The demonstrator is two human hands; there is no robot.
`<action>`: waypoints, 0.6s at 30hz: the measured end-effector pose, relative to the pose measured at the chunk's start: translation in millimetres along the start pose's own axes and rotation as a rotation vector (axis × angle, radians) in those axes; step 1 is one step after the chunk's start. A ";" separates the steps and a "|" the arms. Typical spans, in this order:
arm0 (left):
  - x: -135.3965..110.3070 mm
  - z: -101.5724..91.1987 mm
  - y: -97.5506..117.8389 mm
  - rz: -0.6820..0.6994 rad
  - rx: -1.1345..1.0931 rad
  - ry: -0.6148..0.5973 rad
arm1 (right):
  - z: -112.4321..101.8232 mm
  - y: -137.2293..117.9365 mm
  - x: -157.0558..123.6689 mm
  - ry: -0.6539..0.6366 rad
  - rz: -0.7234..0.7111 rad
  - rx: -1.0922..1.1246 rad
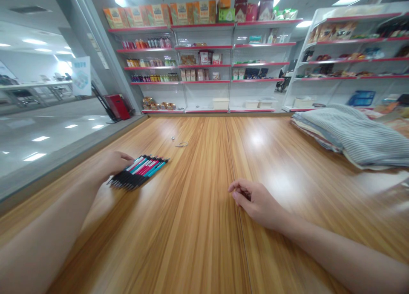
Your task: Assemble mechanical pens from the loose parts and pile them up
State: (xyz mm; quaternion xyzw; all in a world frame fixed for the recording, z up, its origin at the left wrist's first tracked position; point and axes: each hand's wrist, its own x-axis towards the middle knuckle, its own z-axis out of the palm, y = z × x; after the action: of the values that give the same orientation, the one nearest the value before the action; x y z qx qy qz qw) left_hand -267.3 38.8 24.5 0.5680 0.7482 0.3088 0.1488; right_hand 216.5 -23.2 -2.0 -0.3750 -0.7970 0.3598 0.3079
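A row of ballpoint pens [140,170] lies side by side on the wooden table, with teal, pink, white and black barrels and dark grips. Their pointed ends face toward me and to the left. At the row's left edge is my left hand [111,164], its fingers curled against the outermost pens; the thumb is mostly hidden. My right hand [254,200] rests on the table near the seam, loosely closed, thumb close to the bent fingers. I see nothing held in it. Beyond the pens lie a thin pale loop [181,144] and a tiny shiny piece [173,138].
Folded striped cloth [354,132] is stacked at the table's right. Past the far edge of the wooden table [204,226] stand shelves [204,66] of packaged goods. A red hand cart [118,106] is on the floor to the left.
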 end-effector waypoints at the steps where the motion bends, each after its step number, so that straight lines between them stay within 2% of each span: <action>1: -1.9 1.1 3.6 -0.032 0.044 -0.035 | 0.0 0.1 0.0 0.000 -0.001 -0.002; 3: -4.9 2.8 10.6 -0.085 0.147 -0.089 | 0.0 0.1 -0.1 -0.001 -0.002 -0.008; 6: -5.0 3.9 18.1 -0.093 0.263 -0.106 | -0.5 -0.8 -0.3 -0.006 -0.003 -0.022; 10: -0.9 4.7 22.9 -0.059 0.351 -0.122 | -1.3 -2.2 -0.5 -0.019 -0.001 -0.041; 12: -1.7 7.9 26.1 0.009 0.404 -0.183 | -1.5 -2.4 -0.6 -0.021 0.002 -0.047; 14: -6.5 14.6 30.7 0.093 0.492 -0.296 | -1.6 -2.4 -0.7 -0.023 0.003 -0.052; 16: -14.4 24.6 35.8 0.116 0.598 -0.382 | -1.7 -2.2 -0.8 -0.024 0.003 -0.056; 18: -23.1 35.8 40.5 0.072 0.705 -0.375 | -1.9 -2.1 -0.7 -0.024 0.004 -0.060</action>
State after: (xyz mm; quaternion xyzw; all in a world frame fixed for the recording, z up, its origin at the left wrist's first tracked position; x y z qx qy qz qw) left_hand -208.9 34.1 19.7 0.6568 0.7477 -0.0706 0.0678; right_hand 217.5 -24.1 0.7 -0.3812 -0.8103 0.3408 0.2863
